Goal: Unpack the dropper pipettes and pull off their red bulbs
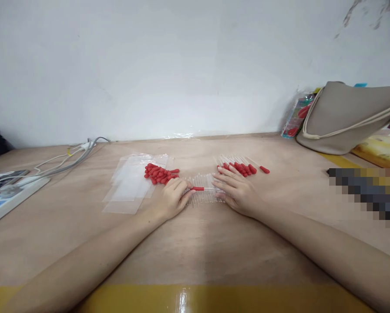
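My left hand [176,196] pinches a red rubber dropper bulb [198,188] between thumb and fingers. A thin clear tube [211,189] runs from the bulb's right end into my right hand [239,191], whose thumb and fingers close on it. Beneath both hands lies a row of clear tubes [200,179]. A pile of loose red bulbs [159,174] sits just beyond my left hand. Past my right hand are several droppers [242,167], their red bulbs toward me and pale stems pointing away. One more red-bulbed dropper [264,169] lies slightly apart on their right.
Clear plastic bags [123,187] lie partly under the bulb pile. A white power strip [18,195] with grey cables [74,163] is at the left. A grey-beige bag [351,117] and a printed packet [297,115] stand at the back right, against the wall.
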### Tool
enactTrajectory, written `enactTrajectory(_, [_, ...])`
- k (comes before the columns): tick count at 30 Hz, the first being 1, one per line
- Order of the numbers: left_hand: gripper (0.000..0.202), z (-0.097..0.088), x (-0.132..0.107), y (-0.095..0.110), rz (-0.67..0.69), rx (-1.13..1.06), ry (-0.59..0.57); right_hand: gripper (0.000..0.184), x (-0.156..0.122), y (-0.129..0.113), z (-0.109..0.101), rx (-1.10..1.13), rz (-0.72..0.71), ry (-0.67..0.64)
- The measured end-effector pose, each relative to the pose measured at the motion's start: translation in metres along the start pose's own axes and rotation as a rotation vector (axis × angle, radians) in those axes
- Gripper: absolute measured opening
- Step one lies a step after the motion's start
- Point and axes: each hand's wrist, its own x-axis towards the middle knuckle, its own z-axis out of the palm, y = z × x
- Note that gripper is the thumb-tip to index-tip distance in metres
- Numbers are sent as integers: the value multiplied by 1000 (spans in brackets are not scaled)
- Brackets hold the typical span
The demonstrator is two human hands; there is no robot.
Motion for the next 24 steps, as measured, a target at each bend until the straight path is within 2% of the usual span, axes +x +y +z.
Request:
enactTrajectory(5, [11, -1, 2, 7, 7, -34, 47, 19, -1, -3, 5, 106, 12, 15])
enactTrajectory(9, [30, 5, 5, 9, 58, -14, 6, 19, -1, -5, 6, 136, -26, -6])
enactTrajectory(13, [16, 12, 9, 10, 119, -6, -36, 20, -1, -6, 8, 149, -28, -15])
enactTrajectory(18, [15, 14, 9, 12, 173, 8, -1, 24, -2, -7, 15, 171, -30, 4])
enactTrajectory(24, [15, 9, 10, 14, 226, 53, -62, 21, -3, -11, 16, 236, -69, 37])
